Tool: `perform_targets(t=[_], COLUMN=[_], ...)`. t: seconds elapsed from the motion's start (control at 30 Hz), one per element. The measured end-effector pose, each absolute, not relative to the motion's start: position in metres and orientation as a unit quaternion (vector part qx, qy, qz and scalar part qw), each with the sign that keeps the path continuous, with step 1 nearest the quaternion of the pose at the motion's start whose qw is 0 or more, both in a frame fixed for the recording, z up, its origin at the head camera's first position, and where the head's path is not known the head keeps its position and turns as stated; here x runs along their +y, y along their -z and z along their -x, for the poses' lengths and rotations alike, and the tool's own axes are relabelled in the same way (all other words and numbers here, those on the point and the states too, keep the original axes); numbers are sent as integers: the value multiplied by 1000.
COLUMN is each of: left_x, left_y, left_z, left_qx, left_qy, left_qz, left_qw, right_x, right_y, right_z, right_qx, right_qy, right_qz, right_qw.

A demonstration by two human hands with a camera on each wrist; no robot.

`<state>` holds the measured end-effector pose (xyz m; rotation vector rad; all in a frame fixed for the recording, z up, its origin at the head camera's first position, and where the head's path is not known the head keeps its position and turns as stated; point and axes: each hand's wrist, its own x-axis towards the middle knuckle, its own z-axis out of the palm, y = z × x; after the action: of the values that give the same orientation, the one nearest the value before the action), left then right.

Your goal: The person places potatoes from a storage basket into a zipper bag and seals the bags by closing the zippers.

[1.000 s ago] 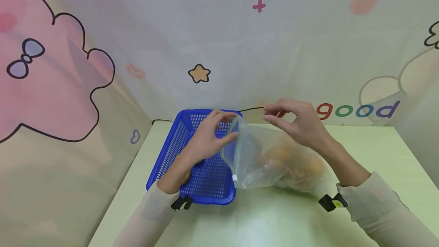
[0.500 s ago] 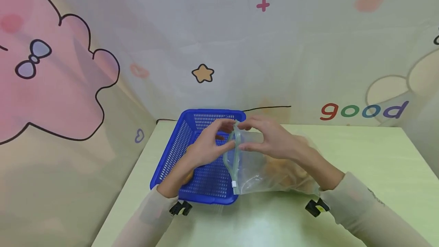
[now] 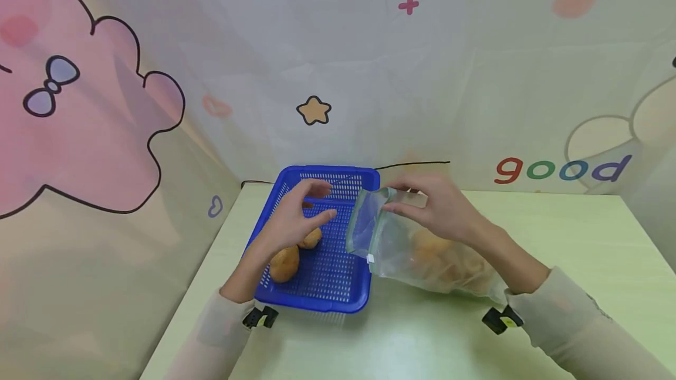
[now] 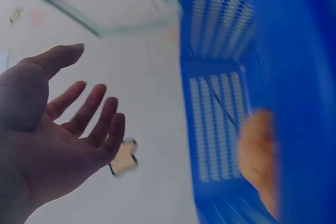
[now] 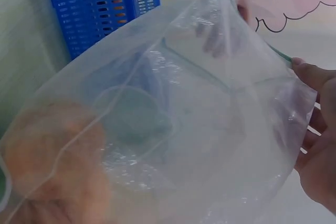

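Note:
My right hand [image 3: 438, 207] pinches the rim of a clear zip bag [image 3: 396, 257] between thumb and fingers. The bag's green-edged mouth gapes toward the left, with a white slider at its near corner. Several orange-brown rounded things [image 5: 58, 150] show blurrily through the plastic. Over the blue basket [image 3: 317, 305], my left hand [image 3: 289, 219] is held with fingers spread and nothing in it. Below it in the basket lie two brown bread rolls, a near one [image 3: 285, 264] and a farther one [image 3: 311, 239] partly covered by the hand.
Basket and bag stand side by side on a pale green table [image 3: 422, 339]; the bag's mouth overlaps the basket's right rim. A printed cloth [image 3: 253, 75] hangs right behind the table and along its left side.
My right hand has come left and down onto the bag's rim. My left hand has let go of the bag and moved left over the basket, uncovering the rolls. The bag's mouth gapes wider.

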<state>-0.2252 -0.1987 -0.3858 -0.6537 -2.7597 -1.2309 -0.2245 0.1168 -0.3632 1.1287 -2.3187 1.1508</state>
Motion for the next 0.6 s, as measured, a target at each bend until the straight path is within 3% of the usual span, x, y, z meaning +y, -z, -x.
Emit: perform_targets(t=[0.27,0.47,0.6], left_x=[-234,-242,-245], left_y=[418,446,455], left_z=[239,247,252], left_qx=[-944,-968,-972], left_qy=[292,212,194], left_qz=[153,120,117], left_qw=[-17,-63,-69], right_x=[141,155,162], right_y=[364,358,354], right_z=[221,218,217], right_qx=[-782,-779,-780], right_qy=[-460,-468,-474], right_qz=[-363,-353,-343], right_qw=[213,222,224])
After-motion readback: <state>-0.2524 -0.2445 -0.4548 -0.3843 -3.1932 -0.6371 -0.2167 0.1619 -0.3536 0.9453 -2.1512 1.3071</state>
